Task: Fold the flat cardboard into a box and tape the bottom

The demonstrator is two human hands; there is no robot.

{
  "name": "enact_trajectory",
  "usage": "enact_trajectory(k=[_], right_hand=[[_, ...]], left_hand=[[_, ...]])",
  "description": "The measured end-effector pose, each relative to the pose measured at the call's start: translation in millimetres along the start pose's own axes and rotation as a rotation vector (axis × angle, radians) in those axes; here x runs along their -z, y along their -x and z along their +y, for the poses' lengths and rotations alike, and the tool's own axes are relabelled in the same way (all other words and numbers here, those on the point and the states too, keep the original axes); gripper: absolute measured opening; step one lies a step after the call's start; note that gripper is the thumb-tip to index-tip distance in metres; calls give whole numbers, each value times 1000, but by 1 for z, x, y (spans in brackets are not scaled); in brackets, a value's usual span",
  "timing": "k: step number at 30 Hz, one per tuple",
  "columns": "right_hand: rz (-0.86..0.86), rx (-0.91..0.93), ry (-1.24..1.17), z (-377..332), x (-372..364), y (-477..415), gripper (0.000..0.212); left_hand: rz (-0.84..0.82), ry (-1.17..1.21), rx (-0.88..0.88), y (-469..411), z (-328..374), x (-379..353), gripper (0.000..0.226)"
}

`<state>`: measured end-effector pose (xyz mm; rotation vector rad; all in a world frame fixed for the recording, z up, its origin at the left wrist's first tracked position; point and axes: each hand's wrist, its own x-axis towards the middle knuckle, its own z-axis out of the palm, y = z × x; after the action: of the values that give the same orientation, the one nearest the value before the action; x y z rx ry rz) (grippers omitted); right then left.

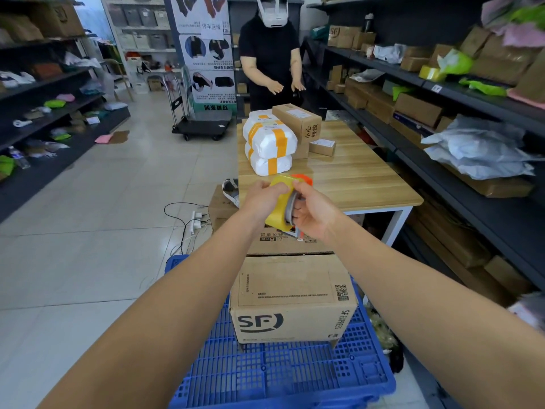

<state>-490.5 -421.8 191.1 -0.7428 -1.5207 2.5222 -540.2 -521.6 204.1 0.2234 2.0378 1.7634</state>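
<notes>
A brown SF cardboard box (292, 299) stands folded on a blue plastic pallet (283, 376), its far flap raised and open. Above and beyond it I hold a yellow tape roll (278, 202) in a dispenser with an orange top. My left hand (262, 196) pinches the roll's left side near the tape end. My right hand (312, 211) grips the dispenser from the right, fingers through its core. Both hands hover in the air over the box's far edge.
A wooden table (354, 178) ahead carries white wrapped parcels (269, 146) and small cartons (296, 119). A person in black (269, 54) stands behind it. Parcel shelves line both sides. A power strip with cables (194, 219) lies on the tiled floor, and a cart (200, 125) stands farther back.
</notes>
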Motion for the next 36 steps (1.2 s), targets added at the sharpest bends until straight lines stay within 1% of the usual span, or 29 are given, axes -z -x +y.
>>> enact_trajectory(k=[2,4,6,9,21,30,36], right_hand=[[21,-18,-57,1,-3,1,28],[68,-23,-90,2,-5,0,28],[91,-23,-88,2,-7,0,28],[74,-23,-53,0,-9,0,28],[97,-33,-101,-7,-17,10,26],[119,-44,-117,-6,-18,12,26],[161,-34,-118,-1,-18,11,28]], left_hand=[[12,2,-32,1,1,-4,26],[20,10,-52,0,0,-6,20],[11,25,-46,2,2,-6,22],[-16,54,-22,1,2,-4,29],[-69,94,-35,2,-1,-2,34],[-38,38,-40,-2,0,-4,23],[-24,4,-51,-2,0,-5,24]])
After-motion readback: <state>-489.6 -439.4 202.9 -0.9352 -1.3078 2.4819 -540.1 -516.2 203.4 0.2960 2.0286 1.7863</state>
